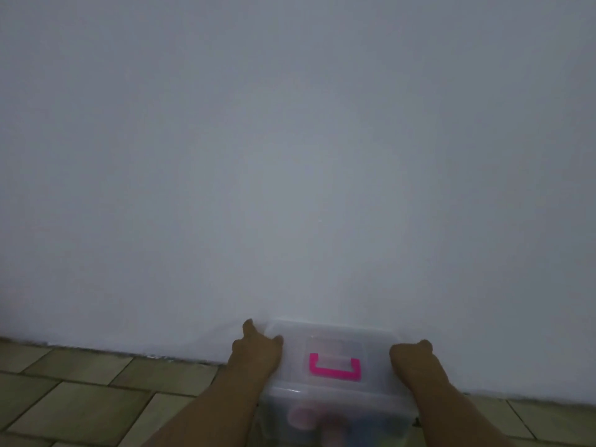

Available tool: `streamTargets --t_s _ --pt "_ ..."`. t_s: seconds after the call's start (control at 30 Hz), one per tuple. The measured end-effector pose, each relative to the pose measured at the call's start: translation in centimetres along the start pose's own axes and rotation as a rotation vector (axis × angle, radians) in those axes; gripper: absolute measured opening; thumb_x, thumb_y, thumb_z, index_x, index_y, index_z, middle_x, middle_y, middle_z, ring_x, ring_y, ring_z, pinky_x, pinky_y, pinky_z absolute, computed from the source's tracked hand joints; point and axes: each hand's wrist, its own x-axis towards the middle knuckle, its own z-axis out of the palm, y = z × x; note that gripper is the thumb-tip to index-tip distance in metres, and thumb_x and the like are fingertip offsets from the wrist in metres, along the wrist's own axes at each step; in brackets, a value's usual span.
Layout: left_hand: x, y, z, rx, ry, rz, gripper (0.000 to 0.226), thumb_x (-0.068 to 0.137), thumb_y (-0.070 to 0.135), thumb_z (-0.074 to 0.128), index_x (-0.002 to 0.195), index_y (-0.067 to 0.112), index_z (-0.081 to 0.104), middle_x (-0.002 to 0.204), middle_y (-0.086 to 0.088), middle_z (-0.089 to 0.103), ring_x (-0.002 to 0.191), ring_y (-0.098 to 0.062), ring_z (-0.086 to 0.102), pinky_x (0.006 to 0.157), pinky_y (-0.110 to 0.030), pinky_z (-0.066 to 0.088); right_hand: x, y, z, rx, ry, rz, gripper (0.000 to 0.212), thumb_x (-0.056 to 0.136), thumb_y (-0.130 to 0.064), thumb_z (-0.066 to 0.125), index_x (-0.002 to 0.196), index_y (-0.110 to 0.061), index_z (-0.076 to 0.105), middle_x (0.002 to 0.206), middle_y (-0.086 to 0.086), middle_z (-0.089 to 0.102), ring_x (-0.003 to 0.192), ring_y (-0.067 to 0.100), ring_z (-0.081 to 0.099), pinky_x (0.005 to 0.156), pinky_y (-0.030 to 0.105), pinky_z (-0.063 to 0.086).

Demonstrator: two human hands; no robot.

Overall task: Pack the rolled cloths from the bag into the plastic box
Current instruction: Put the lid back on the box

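1. The plastic box [335,393] is seen at the bottom centre of the view, close in front of a pale wall [290,156] and above a tiled floor [80,398]. Whether it rests on the floor or is carried cannot be told.
2. The lid is on, with a pink handle [335,375] lying flat on top.
3. The left hand [256,353] is clamped on the box's left end, thumb on the lid edge. The right hand [414,359] is wrapped on the right end, fingers curled over the far side.
4. Blurred pink and bluish shapes [303,417] are made out through the clear front wall. These are judged to be rolled cloths already packed; no count can be given. The bag is not in view.
5. The box is judged to be light, its load being soft cloth. The thin clear walls are likely to flex a little under pressure and to be smooth, so some slip is to be expected.
6. A hold at both ends under the lid rim, as now, is judged secure. The handle would serve for one hand only if the lid is latched, which cannot be seen.
7. No brand, label or writing can be read on the box or elsewhere.
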Motion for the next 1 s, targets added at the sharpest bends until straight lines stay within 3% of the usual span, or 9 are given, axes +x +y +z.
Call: streamTargets --t_s 0.13,0.33,0.53,0.6,0.67,0.77,0.87,1.0 --pt "0.2 -0.1 0.6 -0.016 0.063 -0.063 0.076 0.084 0.044 0.055 0.144 0.011 0.02 0.131 -0.016 0.044 0.111 -0.032 0.052 0.084 -0.036 0.046 -0.6 0.5 0.7 0.006 0.146 -0.067 0.047 0.082 -0.017 0.049 0.125 -0.006 0.032 0.115 0.02 0.049 0.105 0.038 0.051 0.078 0.036 0.038" --pt "-1.2 -0.3 1.0 0.228 0.319 0.016 0.075 0.079 0.061 0.05 0.138 0.02 0.027 0.13 -0.01 0.04 0.113 -0.03 0.049 0.086 -0.045 0.046 -2.2 1.4 1.3 -0.117 0.397 -0.23 0.046 0.079 -0.026 0.056 0.118 -0.009 0.038 0.11 0.015 0.047 0.102 0.034 0.047 0.072 0.039 0.036" --pt "-1.9 -0.1 1.1 0.321 0.436 0.054 0.088 0.082 0.068 0.043 0.147 0.026 0.002 0.156 -0.007 -0.002 0.14 -0.038 0.016 0.106 -0.065 0.022 -2.3 1.5 1.6 -0.179 0.49 -0.23 0.069 0.08 -0.048 0.054 0.135 -0.013 0.03 0.131 0.016 0.041 0.118 0.034 0.04 0.095 0.05 0.036" --pt "-2.0 0.1 1.2 0.329 0.413 0.041 0.087 0.084 0.067 0.039 0.148 0.026 -0.003 0.157 -0.009 -0.008 0.135 -0.043 0.029 0.106 -0.065 0.022 -2.2 1.7 1.7 -0.187 0.51 -0.23 0.074 0.079 -0.051 0.053 0.138 -0.014 0.027 0.138 0.016 0.036 0.124 0.035 0.036 0.099 0.055 0.031" --pt "-2.1 0.0 1.4 0.275 0.363 0.032 0.086 0.087 0.064 0.038 0.149 0.024 -0.006 0.157 -0.015 0.005 0.123 -0.043 0.046 0.101 -0.059 0.032 -2.1 1.8 1.7 -0.206 0.488 -0.204 0.075 0.079 -0.054 0.05 0.139 -0.015 0.026 0.137 0.017 0.037 0.122 0.037 0.039 0.099 0.057 0.03" --pt "-2.1 0.0 1.3 0.227 0.31 0.027 0.085 0.088 0.059 0.041 0.15 0.022 -0.005 0.142 -0.019 0.036 0.116 -0.039 0.051 0.087 -0.048 0.045 -1.8 1.7 1.8 -0.184 0.38 -0.17 0.066 0.084 -0.05 0.046 0.135 -0.014 0.025 0.126 0.017 0.045 0.106 0.038 0.051 0.09 0.049 0.035" --pt "-1.9 0.2 1.3 0.267 0.289 0.004 0.08 0.089 0.056 0.043 0.148 0.017 0.006 0.137 -0.018 0.039 0.115 -0.038 0.051 0.084 -0.046 0.045 -1.5 1.6 1.7 -0.189 0.331 -0.155 0.054 0.084 -0.04 0.047 0.13 -0.016 0.03 0.123 0.015 0.045 0.105 0.036 0.051 0.088 0.047 0.036" --pt "-1.6 0.2 1.3 0.3 0.271 0.029 0.055 0.088 0.053 0.043 0.126 0.015 0.032 0.121 -0.014 0.04 0.105 -0.039 0.053 0.077 -0.042 0.041 -1.1 1.4 1.6 -0.231 0.273 -0.118 0.052 0.082 -0.034 0.046 0.13 -0.021 0.033 0.124 0.013 0.041 0.109 0.036 0.047 0.089 0.049 0.035"
